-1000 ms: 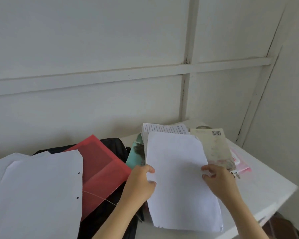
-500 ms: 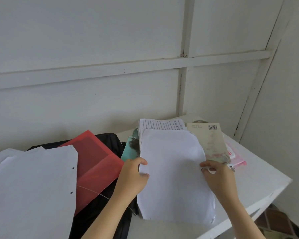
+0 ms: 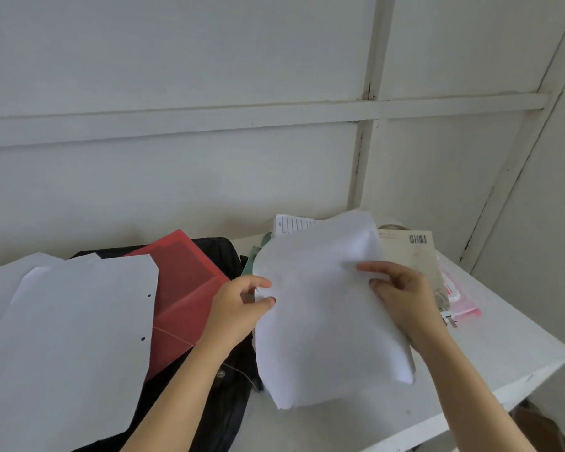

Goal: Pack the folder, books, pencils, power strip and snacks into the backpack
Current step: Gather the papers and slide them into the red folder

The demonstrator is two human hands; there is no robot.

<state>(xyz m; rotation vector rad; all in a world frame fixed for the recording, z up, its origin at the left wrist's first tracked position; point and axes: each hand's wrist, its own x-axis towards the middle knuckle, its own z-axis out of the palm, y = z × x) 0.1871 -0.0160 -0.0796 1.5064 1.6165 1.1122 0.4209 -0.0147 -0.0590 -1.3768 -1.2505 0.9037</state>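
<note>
My left hand (image 3: pixel 238 308) and right hand (image 3: pixel 402 295) both pinch the white paper (image 3: pixel 323 327) by its edges; bowed like that, I reckon it could crease or slide loose

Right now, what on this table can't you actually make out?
Head view only:
- Black backpack: mostly under red folder and loose papers; opening unseen.
- Barcoded book: cover partly hidden by white sheet and right hand.
- Pink packet: print too small.
</note>
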